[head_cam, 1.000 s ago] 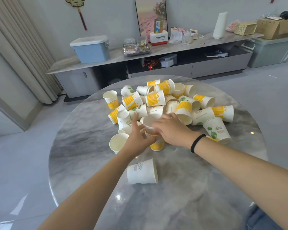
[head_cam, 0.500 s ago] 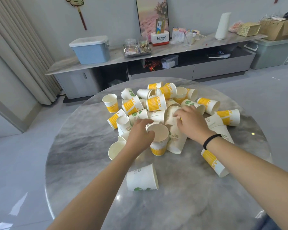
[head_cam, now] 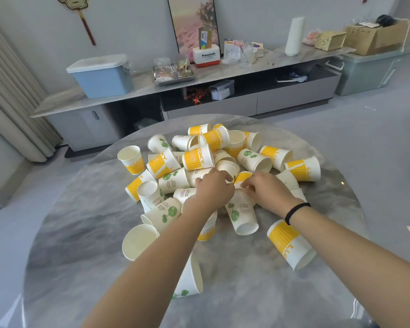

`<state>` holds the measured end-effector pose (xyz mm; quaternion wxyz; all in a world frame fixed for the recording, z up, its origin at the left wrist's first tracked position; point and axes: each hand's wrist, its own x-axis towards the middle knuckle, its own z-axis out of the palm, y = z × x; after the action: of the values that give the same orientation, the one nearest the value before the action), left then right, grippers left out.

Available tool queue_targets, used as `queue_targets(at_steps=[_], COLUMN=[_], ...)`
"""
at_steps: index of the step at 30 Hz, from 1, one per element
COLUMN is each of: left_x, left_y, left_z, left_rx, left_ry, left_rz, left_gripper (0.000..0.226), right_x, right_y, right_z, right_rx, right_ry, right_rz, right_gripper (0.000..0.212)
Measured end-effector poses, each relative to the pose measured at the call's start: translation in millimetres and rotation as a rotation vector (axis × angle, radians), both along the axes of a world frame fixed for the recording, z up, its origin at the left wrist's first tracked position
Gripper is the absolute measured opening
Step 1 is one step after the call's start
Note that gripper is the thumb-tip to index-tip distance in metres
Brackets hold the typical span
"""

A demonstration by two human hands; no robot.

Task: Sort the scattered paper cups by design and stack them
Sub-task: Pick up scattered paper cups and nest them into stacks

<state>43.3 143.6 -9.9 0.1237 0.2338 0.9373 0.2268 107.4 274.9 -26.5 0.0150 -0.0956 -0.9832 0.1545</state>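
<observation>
Both hands reach into the cup pile on the round table. Left hand curled, right hand pinching; what either holds cannot be told.

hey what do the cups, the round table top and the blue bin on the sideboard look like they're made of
Cups: thin paper, matte white with printed yellow bands or green leaves; rolled rims show.
Round table top: looks like polished grey marble or a marble-look slab; veined pattern, glossy light reflections. Which one, the look leaves open.
Blue bin: likely moulded plastic, smooth blue body, whitish lid.
</observation>
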Motion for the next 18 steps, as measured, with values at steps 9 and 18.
queue_targets(at_steps=[9, 18], left_x=[-39, -94], left_y=[12, 6], left_z=[1, -13], left_rx=[-0.035, -0.251], left_ry=[0.379, 0.321], left_rz=[0.211, 0.015], left_gripper=[0.056, 0.079], right_x=[-3, -12], right_y=[-6, -2], right_z=[-1, 3], right_rx=[0.124, 0.009], right_ry=[0.311, 0.339], right_rz=[-0.091, -0.243], right_gripper=[0.005, 0.018])
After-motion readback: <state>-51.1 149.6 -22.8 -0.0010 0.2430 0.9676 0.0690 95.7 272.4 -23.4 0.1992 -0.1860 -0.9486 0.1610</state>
